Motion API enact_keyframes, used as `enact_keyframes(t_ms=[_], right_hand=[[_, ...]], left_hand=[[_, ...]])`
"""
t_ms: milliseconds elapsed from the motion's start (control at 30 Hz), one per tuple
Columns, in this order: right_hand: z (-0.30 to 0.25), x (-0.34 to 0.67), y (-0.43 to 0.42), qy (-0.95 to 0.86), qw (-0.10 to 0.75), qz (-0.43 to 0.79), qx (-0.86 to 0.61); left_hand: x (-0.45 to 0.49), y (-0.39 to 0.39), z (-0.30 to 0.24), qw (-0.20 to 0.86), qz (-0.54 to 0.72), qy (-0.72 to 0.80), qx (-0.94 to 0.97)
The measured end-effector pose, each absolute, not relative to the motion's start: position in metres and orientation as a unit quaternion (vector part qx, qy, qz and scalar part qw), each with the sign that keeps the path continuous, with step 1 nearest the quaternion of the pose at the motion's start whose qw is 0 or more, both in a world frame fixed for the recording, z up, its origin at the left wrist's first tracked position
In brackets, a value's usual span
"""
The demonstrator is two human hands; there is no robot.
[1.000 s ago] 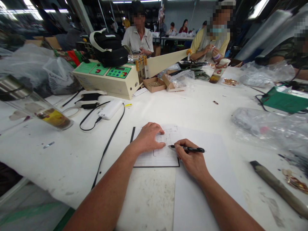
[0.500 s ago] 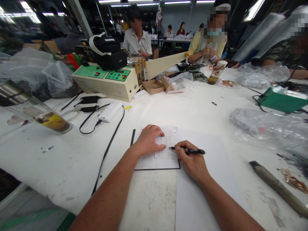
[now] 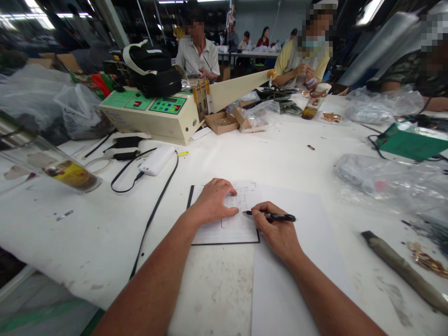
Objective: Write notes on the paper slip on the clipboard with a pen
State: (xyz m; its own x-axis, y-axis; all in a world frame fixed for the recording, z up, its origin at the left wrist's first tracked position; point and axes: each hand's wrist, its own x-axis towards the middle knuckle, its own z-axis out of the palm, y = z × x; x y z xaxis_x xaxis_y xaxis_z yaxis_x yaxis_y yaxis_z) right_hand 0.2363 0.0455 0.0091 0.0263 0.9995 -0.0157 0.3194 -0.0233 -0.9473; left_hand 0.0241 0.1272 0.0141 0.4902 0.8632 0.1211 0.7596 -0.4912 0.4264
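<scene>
My left hand [image 3: 216,201] lies flat on a sheet of paper [image 3: 224,237] with handwriting and ruled lines, its thumb and fingers apart. The sheet has a dark border along its left and bottom edges. A black pen [image 3: 280,217] is pinched in my right hand [image 3: 275,226], its tip at the writing just right of my left thumb. Beneath my right forearm is a larger blank white sheet [image 3: 297,298], which runs toward the table's near side.
At the left stand a glass bottle [image 3: 75,176], a white power bank [image 3: 157,161] with a black cable, and a beige machine [image 3: 150,121]. To the right are a plastic bag [image 3: 381,179], a green box [image 3: 413,142] and a wrapped rod [image 3: 402,270]. Several people sit across the table.
The whole view has shifted slightly, so things appear a little further left. My left hand stays flat on the paper, and the pen in my right hand remains at the writing.
</scene>
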Motion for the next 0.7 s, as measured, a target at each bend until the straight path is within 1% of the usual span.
enact_keyframes(t_ms=[700], right_hand=[[0.0107, 0.2369, 0.0461, -0.562, 0.417, 0.414, -0.582]], left_hand=[[0.0234, 0.1273, 0.0140, 0.158, 0.164, 0.478, 0.848]])
